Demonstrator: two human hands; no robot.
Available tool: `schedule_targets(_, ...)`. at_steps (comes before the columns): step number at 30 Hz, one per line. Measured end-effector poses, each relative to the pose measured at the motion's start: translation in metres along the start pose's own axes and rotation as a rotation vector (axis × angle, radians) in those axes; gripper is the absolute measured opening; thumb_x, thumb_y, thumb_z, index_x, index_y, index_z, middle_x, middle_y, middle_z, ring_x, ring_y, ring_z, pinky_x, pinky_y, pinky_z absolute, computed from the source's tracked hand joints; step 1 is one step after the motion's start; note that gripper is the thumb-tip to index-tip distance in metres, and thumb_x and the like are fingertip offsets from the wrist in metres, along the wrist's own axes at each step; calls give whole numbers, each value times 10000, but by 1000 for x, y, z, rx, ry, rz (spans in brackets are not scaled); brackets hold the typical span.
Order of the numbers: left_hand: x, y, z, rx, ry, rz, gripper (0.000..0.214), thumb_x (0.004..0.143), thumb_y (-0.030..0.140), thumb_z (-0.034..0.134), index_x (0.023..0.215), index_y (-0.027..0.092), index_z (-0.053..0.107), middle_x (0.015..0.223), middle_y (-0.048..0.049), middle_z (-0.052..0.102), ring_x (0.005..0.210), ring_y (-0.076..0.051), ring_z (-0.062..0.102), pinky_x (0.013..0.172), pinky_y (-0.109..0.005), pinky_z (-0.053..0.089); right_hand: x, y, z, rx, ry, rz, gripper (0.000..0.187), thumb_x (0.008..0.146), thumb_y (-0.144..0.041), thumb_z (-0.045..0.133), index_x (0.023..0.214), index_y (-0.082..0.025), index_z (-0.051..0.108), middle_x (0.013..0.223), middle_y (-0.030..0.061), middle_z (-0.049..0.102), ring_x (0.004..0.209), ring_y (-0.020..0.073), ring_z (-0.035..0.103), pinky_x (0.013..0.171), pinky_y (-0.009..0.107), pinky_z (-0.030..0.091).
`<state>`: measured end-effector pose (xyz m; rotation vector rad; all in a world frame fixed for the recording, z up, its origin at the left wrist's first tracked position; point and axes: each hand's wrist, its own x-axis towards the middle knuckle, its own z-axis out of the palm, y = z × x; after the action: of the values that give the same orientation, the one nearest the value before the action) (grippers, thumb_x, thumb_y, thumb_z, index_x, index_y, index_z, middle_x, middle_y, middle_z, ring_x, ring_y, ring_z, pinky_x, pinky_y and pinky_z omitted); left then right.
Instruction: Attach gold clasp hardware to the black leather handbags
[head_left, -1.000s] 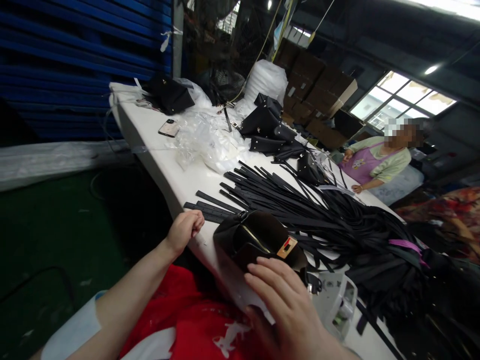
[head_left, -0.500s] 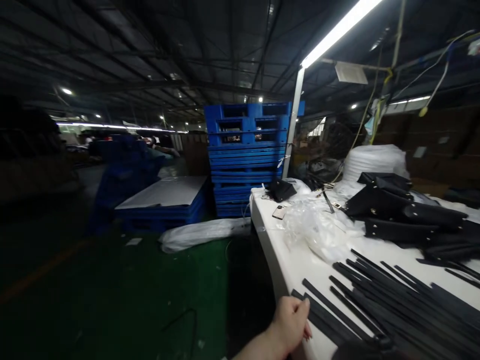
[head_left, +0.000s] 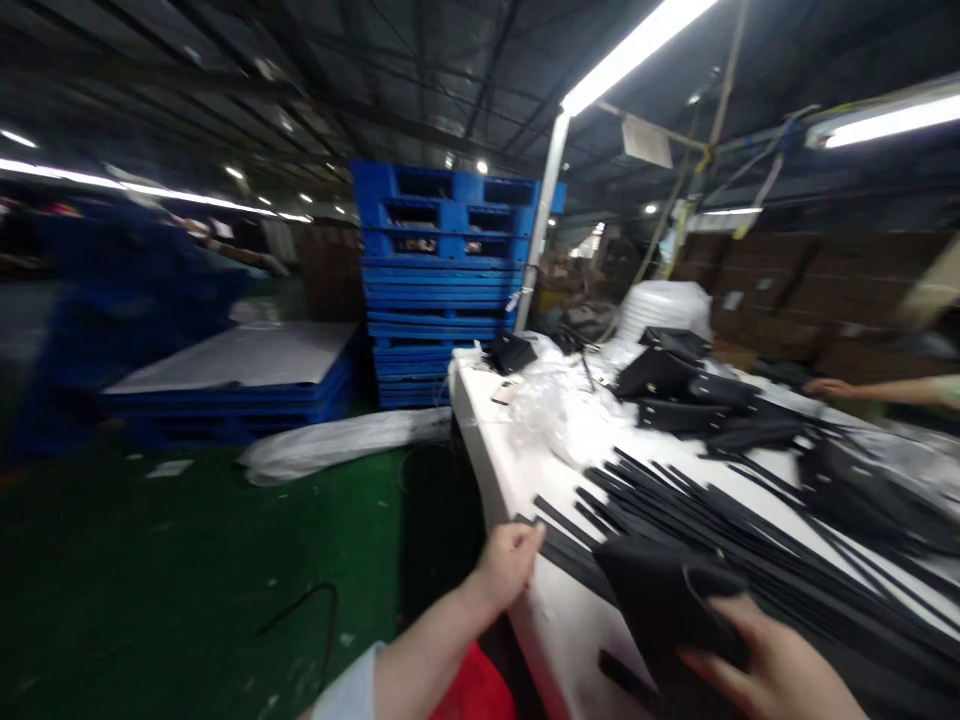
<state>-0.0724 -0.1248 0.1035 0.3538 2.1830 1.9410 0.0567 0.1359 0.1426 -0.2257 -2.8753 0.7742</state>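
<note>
At the table's near-left edge, my left hand is closed, its thumb and fingers pinching the end of a black strap. My right hand grips a dark, leather-like black piece with a folded or curved edge; motion blur hides its exact kind. That piece is held over the straps, covering part of them. Many more flat black straps lie side by side on the white table, running away to the lower right.
Black bags or pouches with metal studs lie heaped beyond the straps, beside crumpled clear plastic and a phone. Another person's hand reaches in at the right. Blue pallets stand stacked behind the table.
My view has swung right and somewhat down. My right hand has come into view, holding the black piece. My left hand still pinches at the strap ends.
</note>
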Motion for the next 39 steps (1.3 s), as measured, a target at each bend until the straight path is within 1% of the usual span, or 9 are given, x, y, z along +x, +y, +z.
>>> schedule_targets(2,4,0,2,-52,-29,15,611,725,760,457,476,205,409,380,29,389,395,-96,352,452,-239,290,-5,1,-43,400,-36,101,352,668,-462,741,900,-199,717,839,72,738,779,303,695,697,370,563)
schedule_targets(4,13,-5,5,-110,-92,20,595,749,734,475,500,200,396,391,46,362,400,-85,319,450,-229,263,-6,3,-69,751,112,167,427,611,-425,801,946,-181,698,895,74,739,780,280,691,710,374,568)
schedule_targets(8,24,-18,14,-179,-187,23,535,787,702,484,633,191,455,455,79,303,405,-81,272,415,-211,200,0,19,-55,1122,315,174,474,538,-360,861,948,-191,694,898,59,742,760,244,692,731,379,568)
schedule_targets(13,20,-26,13,-74,-252,126,436,870,573,440,926,162,574,491,76,326,423,-105,303,418,-217,220,5,44,10,1131,276,328,487,559,-331,860,988,-178,687,942,66,745,828,252,698,811,389,557)
schedule_targets(16,17,-23,11,62,-238,171,380,899,465,416,1016,153,599,527,53,403,468,-121,380,462,-230,290,3,52,28,1171,332,448,510,568,-359,851,1012,-185,670,967,62,744,863,267,699,827,401,560)
schedule_targets(26,1,-25,35,148,-452,138,307,836,381,481,933,175,685,597,14,583,575,-152,526,585,-247,395,2,54,31,1161,382,500,526,579,-338,848,1041,-187,648,954,50,743,857,250,696,809,383,570)
schedule_targets(30,5,-22,42,180,-414,162,255,817,384,554,860,186,709,819,-39,707,767,-198,623,721,-272,444,-4,50,34,1180,394,461,522,598,-325,843,1063,-200,643,970,41,742,867,251,697,835,403,562)
schedule_targets(35,9,-15,44,233,-536,317,171,796,319,603,796,215,738,800,-32,713,761,-196,635,720,-266,453,-16,46,35,1157,407,406,531,604,-303,842,1086,-200,643,1007,51,736,891,254,694,858,414,550)
schedule_targets(39,-6,-28,50,217,-628,285,174,788,304,604,825,213,748,819,-46,716,785,-210,642,761,-285,465,-21,44,37,1111,489,449,536,591,-315,846,1072,-186,648,1002,60,735,885,253,689,857,415,553)
